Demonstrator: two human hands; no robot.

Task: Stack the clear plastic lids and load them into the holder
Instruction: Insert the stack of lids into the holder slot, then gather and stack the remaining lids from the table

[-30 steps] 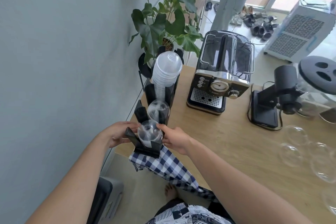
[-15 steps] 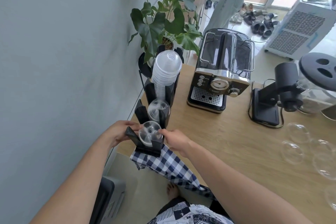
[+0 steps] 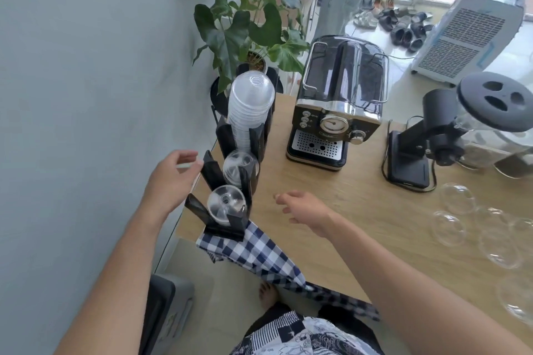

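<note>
Inside black holder (image 3: pixel 227 228), domed clear lids (image 3: pixel 226 204)

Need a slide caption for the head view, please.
Both hands, left and right, open beside the lid-loaded holder; loose lids wait on the table.

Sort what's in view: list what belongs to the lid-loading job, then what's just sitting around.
Job:
black holder
lids in holder
loose lids on table
left hand
right hand

Not job:
espresso machine
grinder
plant
checked cloth
</note>
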